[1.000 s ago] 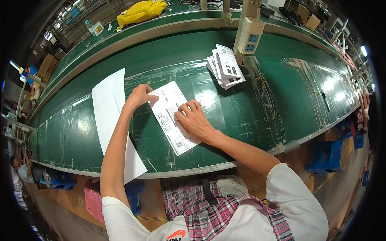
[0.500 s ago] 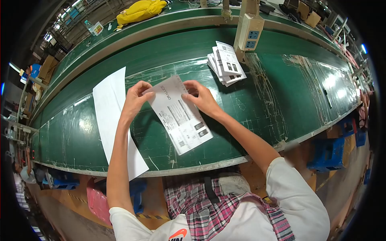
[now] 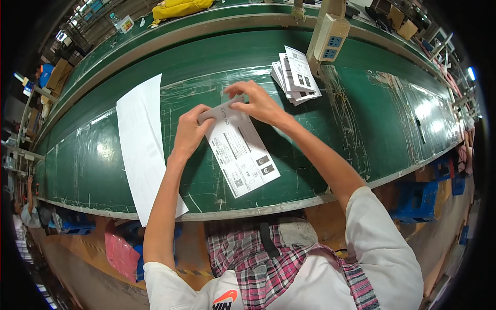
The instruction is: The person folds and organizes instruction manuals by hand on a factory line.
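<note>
A printed paper sheet [image 3: 238, 150] with text, a code square and dark pictures lies slanted in front of me, its near end on the green table. My left hand [image 3: 194, 129] pinches its far left corner, thumb on top. At the far right corner is my right hand [image 3: 261, 106], its thumb pressed on the paper and its fingers curved beyond the edge; what the fingertips touch underneath is hidden. Larger white sheets [image 3: 139, 134] lie to the left, partly under my left forearm. Beyond my right hand rests a stack of folded printed leaflets [image 3: 298, 77].
A post with a socket box [image 3: 330, 44] stands behind the leaflets. The green table [image 3: 382, 129] has scuffed tape strips. A yellow cloth bundle [image 3: 183, 8] lies on the shelf behind. Blue stools [image 3: 416, 201] and a pink-covered seat [image 3: 121, 250] stand below the near edge.
The printed sheet has come down flatter onto the table and shifted slightly right. My left hand has moved right with it; my right hand's fingers have risen and arched over the far edge.
</note>
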Available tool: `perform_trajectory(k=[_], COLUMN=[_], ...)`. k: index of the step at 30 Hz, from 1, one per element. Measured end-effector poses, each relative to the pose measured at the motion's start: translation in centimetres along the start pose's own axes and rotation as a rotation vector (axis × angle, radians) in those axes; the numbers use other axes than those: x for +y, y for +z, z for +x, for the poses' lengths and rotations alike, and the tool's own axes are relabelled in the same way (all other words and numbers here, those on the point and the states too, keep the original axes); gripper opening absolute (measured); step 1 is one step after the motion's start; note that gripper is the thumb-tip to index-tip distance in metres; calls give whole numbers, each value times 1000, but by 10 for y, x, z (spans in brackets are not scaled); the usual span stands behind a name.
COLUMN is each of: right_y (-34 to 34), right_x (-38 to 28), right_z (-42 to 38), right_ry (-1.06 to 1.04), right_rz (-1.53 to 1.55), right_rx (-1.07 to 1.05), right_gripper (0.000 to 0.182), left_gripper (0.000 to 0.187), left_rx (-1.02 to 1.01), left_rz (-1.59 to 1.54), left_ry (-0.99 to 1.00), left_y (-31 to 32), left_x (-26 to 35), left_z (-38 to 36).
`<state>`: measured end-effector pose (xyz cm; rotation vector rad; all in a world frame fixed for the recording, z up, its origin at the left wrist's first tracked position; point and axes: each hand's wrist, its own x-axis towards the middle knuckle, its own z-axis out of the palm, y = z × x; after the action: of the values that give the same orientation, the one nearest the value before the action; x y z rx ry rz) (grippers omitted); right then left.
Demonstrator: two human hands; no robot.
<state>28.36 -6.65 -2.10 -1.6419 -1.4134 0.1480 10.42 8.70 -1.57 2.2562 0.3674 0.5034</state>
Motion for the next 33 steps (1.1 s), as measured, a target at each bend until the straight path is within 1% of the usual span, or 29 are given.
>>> perform_trajectory(k=[1,2,3,4,5,6,7,8,9,10,12,13,18,20,21,24,28,33], right_y=[-2,-1,0,1,3,3,1,2,3,3,4,5,5,9,9,8,6,6], right_x=[-4,-5,-5,-6,-7,-9,-11,-13,-13,-17,-27,-30,-52,-52,-51,-49,-48,-45], right_z=[3,4,5,5,3,2,0,-3,-7,-12,-25,-33,-77,-92,-99,-109,-112,-112], right_ry=[69,60,49,36,47,39,32,27,-41,-68,-128,-182,-294,-331,-346,-372,-416,-451], right_rz=[32,-13,-57,-101,-90,-107,-124,-140,-143,-165,-206,-211,-311,-329,-370,-378,-413,-421], right_rx=[-91,-122,-155,-189,-179,-173,-166,-158,-118,-101,-68,-53,-83,-91,-137,-179,-200,-223], right_gripper=[30,25,21,17,13,13,13,13,10,9,8,8,14,15,17,19,20,20], left_gripper=[26,28,38,39,41,43,43,39,34,28,27,28,29,28,28,28,30,30], left_rx=[19,39,117,224,332,439,398,346,251,148,5,7,47,46,42,87,56,54], left_rz=[48,97,210,245,282,320,317,290,233,300,323,325,337,348,352,318,312,314], left_ry=[35,67,198,194,191,187,183,230,241,290,329,313,242,170,137,136,196,190], left_y=[4,8,12,16,19,20,20,21,25,27,34,35,43,45,46,43,37,38], left_x=[0,0,2,10,21,29,32,40,45,55,54,55,61,61,61,63,58,56], left_z=[-3,-7,-15,-25,-37,-51,-69,-87,-106,-122,-144,-148,-162,-168,-170,-172,-175,-176])
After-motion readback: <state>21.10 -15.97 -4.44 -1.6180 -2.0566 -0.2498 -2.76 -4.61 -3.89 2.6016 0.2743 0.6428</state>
